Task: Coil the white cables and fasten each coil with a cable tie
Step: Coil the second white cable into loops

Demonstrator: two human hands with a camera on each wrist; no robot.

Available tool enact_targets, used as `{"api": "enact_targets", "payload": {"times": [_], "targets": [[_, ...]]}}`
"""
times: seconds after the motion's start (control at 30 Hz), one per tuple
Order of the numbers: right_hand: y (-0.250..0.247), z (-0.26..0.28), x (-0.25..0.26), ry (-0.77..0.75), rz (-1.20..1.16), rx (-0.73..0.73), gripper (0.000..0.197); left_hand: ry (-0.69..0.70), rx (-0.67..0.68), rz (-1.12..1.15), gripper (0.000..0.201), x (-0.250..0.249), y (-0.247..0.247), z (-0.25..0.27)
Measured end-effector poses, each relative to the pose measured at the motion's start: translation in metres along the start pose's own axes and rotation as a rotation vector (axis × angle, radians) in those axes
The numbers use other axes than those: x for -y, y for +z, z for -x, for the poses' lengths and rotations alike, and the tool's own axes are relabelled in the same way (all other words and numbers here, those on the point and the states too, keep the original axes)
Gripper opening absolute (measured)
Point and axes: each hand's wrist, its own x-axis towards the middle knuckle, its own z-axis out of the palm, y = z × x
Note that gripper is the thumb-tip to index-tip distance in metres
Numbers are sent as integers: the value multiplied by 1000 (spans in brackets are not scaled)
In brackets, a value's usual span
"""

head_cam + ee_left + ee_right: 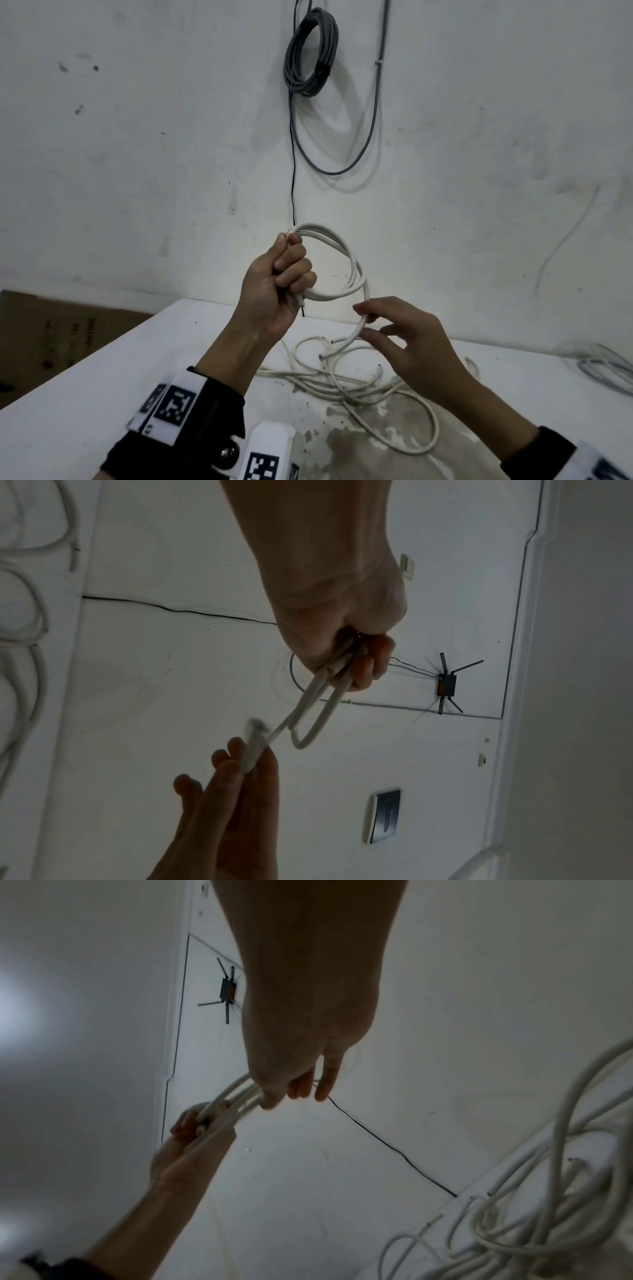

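White cable nearly coiled, no tie in sight

White loose cables lie tangled on the table at 6 o'clock, not yet coiled. Above, the right hand pinches the free tail, other fingers spread; the left hand fists around the coil at 12 o'clock. Fastening remains. No cable tie shows; the fist hides the loop count

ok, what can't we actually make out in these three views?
- Turn count of the white coil: the left hand covers where the loops meet in the head view.
- Cable ties: none can be picked out in any view.
- Loose cable end at the right hand: motion-blurred in the left wrist view.
- Pale cables at the table's right: cut off by the head view's edge.
- Loose cables on the table: count hidden by the tangle.
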Motion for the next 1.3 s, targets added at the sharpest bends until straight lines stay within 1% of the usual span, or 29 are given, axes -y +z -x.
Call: {"api": "enact_targets", "payload": {"times": [0.07, 0.13, 0.2, 0.27, 0.4, 0.47, 0.57, 0.7, 0.77, 0.83, 0.87, 0.9, 1.0, 1.07, 1.13, 1.17, 1.3], "targets": [[4, -1, -3, -102, 109, -107, 23, 15, -4, -1, 29, 2, 2, 1], [6, -2, -4, -144, 156, -185, 25, 26, -7, -18, 29, 5, 4, 3], [8, -4, -5, -206, 209, -204, 24, 40, -14, -52, 28, 9, 6, 4], [9, -6, -3, -230, 229, -220, 22, 62, -24, -105, 27, 14, 8, 5], [7, -7, 3, -132, 138, -301, 23, 99, -33, -216, 27, 20, 10, 9], [7, -6, 4, -79, 91, -304, 26, 108, -35, -253, 29, 21, 11, 11], [6, -4, 4, 0, 22, -278, 28, 129, -24, -324, 33, 23, 13, 13], [5, -2, 5, 115, -85, -205, 32, 181, -23, -434, 34, 28, 18, 19], [7, 0, 6, 125, -127, -156, 28, 231, -29, -503, 34, 33, 20, 20], [12, 0, 7, 77, -92, -133, 23, 280, -38, -535, 34, 38, 21, 20], [15, 1, 6, 40, -39, -140, 20, 294, -43, -542, 34, 40, 22, 19], [17, 1, 5, -14, 40, -160, 22, 301, -47, -540, 34, 41, 23, 19], [21, 2, 1, -273, 382, -230, 32, 289, -56, -484, 41, 42, 24, 17], [22, 4, 4, -395, 534, -286, 30, 266, -80, -432, 50, 43, 23, 16], [22, 6, 11, -469, 561, -347, 25, 246, -107, -380, 58, 44, 23, 15], [21, 7, 16, -495, 554, -365, 21, 237, -120, -358, 58, 44, 23, 15], [24, 7, 28, -561, 552, -344, 6, 199, -181, -288, 45, 43, 25, 16]]}}
